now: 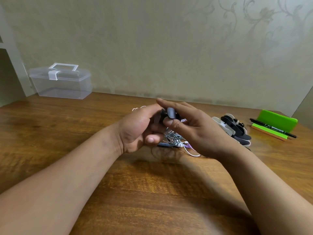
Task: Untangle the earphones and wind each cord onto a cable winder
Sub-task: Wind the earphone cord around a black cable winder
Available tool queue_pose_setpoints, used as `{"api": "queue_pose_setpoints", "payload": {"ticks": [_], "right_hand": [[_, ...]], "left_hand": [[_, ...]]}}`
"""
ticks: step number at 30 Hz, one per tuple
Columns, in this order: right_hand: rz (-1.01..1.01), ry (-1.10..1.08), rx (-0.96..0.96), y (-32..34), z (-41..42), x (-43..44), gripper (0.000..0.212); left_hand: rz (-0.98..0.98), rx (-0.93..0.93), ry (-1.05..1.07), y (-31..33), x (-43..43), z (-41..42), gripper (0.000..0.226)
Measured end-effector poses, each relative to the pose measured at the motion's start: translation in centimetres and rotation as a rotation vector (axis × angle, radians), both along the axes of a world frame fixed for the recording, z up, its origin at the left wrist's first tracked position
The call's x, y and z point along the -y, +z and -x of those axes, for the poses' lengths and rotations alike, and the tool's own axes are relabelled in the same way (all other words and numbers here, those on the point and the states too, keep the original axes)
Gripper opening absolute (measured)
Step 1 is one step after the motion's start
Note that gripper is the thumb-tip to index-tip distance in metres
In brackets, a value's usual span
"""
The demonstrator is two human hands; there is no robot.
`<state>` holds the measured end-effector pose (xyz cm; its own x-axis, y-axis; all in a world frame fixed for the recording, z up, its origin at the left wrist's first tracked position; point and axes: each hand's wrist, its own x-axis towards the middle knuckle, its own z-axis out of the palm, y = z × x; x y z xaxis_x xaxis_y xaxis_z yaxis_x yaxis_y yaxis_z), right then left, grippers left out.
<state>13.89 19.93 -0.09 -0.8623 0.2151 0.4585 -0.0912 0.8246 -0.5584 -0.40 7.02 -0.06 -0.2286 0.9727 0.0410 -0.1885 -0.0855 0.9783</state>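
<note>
Pinching winder (171, 112) at frame centre with right hand (198, 128), curling left hand (135, 128) fingers round its other side, likely steadying it for winding; leaving earphones (174, 138) tangled just beneath on worktop (152, 192).

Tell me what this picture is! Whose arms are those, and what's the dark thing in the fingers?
No machine here. A person wears a camera on their head, so you see their own arms. The right hand pinches a dark cable winder; the left hand grips it too. Below, on the wooden table, lies a tangle of earphone cords. On the right sit spare cable winders, a black marker and a green stand; far left, a clear plastic box.
</note>
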Motion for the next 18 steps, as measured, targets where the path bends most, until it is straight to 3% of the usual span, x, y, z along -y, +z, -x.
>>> {"api": "queue_pose_setpoints", "payload": {"ticks": [7, 13, 18], "right_hand": [[0.081, 0.003, 0.012, -0.17, 0.08, -0.18, 0.039], [0.141, 0.002, 0.035, -0.1, 0.18, 0.23, 0.035], [0.217, -0.008, 0.007, -0.1, 0.09, -0.01, 0.025]], "left_hand": [[-0.045, 0.086, -0.013, 0.26, 0.01, -0.34, 0.024], [0.032, 0.05, 0.013, 0.3, 0.06, -0.19, 0.034], [0.022, -0.043, 0.051, 0.45, -0.06, 0.11, 0.018]]}}
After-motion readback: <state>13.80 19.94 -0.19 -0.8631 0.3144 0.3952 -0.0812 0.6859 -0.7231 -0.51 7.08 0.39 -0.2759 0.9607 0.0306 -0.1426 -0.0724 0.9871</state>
